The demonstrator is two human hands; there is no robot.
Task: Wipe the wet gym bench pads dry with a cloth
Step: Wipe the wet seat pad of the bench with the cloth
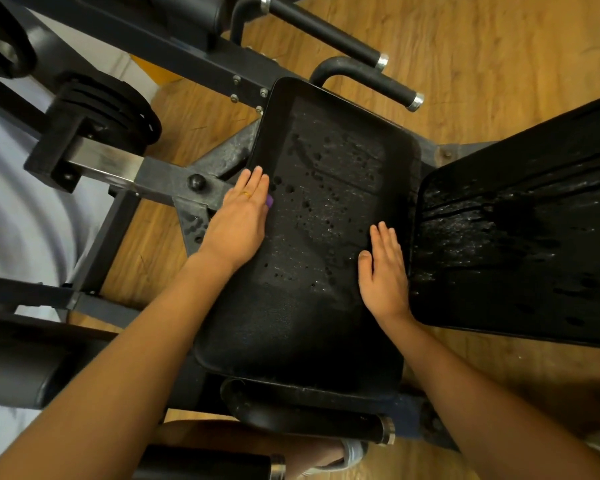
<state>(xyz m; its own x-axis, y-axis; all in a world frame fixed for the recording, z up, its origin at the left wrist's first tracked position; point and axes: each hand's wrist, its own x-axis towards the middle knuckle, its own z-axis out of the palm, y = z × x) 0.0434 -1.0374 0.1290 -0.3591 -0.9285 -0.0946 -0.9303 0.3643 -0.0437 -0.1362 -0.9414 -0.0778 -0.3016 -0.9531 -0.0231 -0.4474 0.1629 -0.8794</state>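
Observation:
A black seat pad [323, 188] fills the middle of the head view, its upper half beaded with water drops. To its right a larger black back pad [520, 237] slopes away, streaked with water. My left hand [239, 220] lies flat on the seat pad's left edge, fingers straight, a ring on one finger. My right hand [385, 268] lies flat on the pad's right side, fingers straight and together. Neither hand holds anything. No cloth is in view.
The dark steel frame [174, 181] of the machine runs left of the seat. Black handles [368, 77] with chrome ends stick out behind the seat, another handle [312, 417] below it. Weight plates [118, 109] sit at the left. Wooden floor [499, 64] lies around.

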